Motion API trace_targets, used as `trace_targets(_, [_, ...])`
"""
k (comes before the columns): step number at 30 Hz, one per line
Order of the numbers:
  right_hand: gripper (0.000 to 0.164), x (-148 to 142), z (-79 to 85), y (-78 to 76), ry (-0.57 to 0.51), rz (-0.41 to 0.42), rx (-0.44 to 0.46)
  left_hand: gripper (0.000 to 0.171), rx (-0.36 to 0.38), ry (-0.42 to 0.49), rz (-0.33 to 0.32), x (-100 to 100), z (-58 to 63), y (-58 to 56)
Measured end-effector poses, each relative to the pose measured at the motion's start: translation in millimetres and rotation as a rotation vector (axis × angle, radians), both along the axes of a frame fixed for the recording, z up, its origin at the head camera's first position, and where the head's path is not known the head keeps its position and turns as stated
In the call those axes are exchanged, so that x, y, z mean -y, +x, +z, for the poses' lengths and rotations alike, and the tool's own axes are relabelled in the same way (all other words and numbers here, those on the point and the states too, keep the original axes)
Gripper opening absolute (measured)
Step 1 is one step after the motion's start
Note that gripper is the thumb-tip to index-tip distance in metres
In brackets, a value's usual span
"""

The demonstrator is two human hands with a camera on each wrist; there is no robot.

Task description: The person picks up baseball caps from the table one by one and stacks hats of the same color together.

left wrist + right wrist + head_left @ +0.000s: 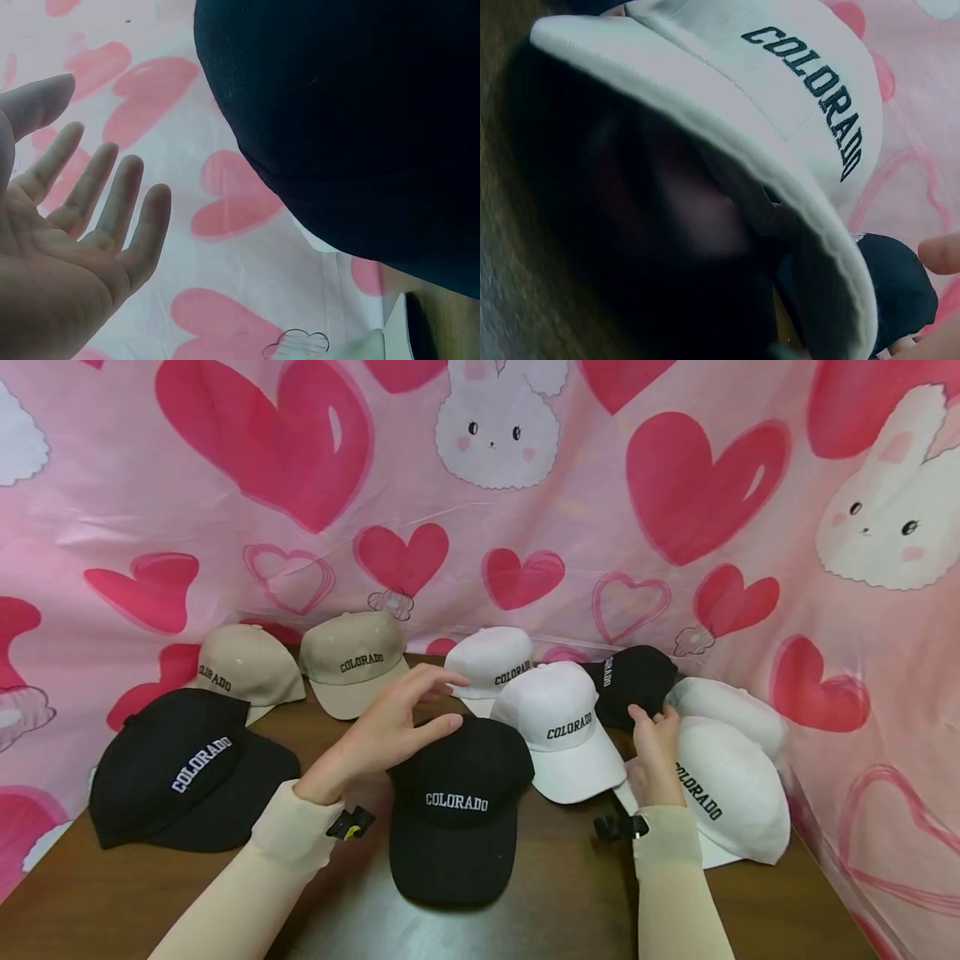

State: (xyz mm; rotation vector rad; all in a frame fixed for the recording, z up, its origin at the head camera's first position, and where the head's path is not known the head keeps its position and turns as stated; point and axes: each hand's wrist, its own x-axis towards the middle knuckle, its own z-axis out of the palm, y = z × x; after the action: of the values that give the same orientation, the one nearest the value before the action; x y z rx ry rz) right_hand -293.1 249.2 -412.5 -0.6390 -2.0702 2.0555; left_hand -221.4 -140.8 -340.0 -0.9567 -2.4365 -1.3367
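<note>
My left hand (pixel 393 727), fingers spread and holding nothing, hovers by the crown of a black COLORADO cap (pixel 457 843) at the front middle. In the left wrist view, a gap separates its fingers (pixel 131 199) from a large dark cap (pixel 345 127). Farther right, my right hand (pixel 657 756) reaches beside a second black cap (pixel 637 685) at the back. Its thumb (pixel 941 253) is apart from the fingers; whether they touch that cap is hard to see. A white cap (pixel 558 727) stands between the hands, its brim large in the right wrist view.
On the brown table (pixel 570 877), a black cap (pixel 187 777) sits at the left, with beige caps (pixel 356 660) behind it. More white caps (pixel 731 785) stand at the right, and one white cap (pixel 487 660) at the back. A pink heart-print cloth (pixel 480 527) hangs behind.
</note>
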Motion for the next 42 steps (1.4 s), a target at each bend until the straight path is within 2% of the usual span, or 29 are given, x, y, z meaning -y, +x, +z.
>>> trace_targets(7, [0.064,0,-0.7,0.7,0.118,0.028,-0.038,0.048,-0.005,0.005,-0.009,1,-0.7,-1.0])
trace_targets(13, [0.055,-1,-2.3,1.1,0.063,0.023,-0.063,0.046,-0.001,0.0,-0.016,0,-1.3,-1.4])
trace_targets(20, [0.033,5,-1.7,0.8,0.045,-0.095,-0.131,0.044,-0.002,-0.01,-0.014,0,-2.3,-3.1])
trace_targets(24, [0.017,8,2.7,1.5,-0.009,-0.18,-0.185,0.045,0.009,-0.012,-0.011,2,-2.5,-3.5])
trace_targets(27, [0.013,9,9.7,1.0,-0.067,-0.246,-0.246,0.045,0.018,-0.006,-0.013,3,-2.3,-4.4])
trace_targets(33, [0.018,10,20.9,0.9,-0.123,-0.349,-0.378,0.044,0.031,-0.001,-0.009,4,-2.0,-4.4])
trace_targets(37, [0.012,9,24.7,2.1,-0.165,-0.399,-0.477,0.043,0.035,-0.001,-0.011,4,-1.8,-3.8])
trace_targets(42, [0.016,9,31.3,4.0,-0.193,-0.425,-0.633,0.042,0.034,-0.004,-0.012,5,-2.0,-4.4])
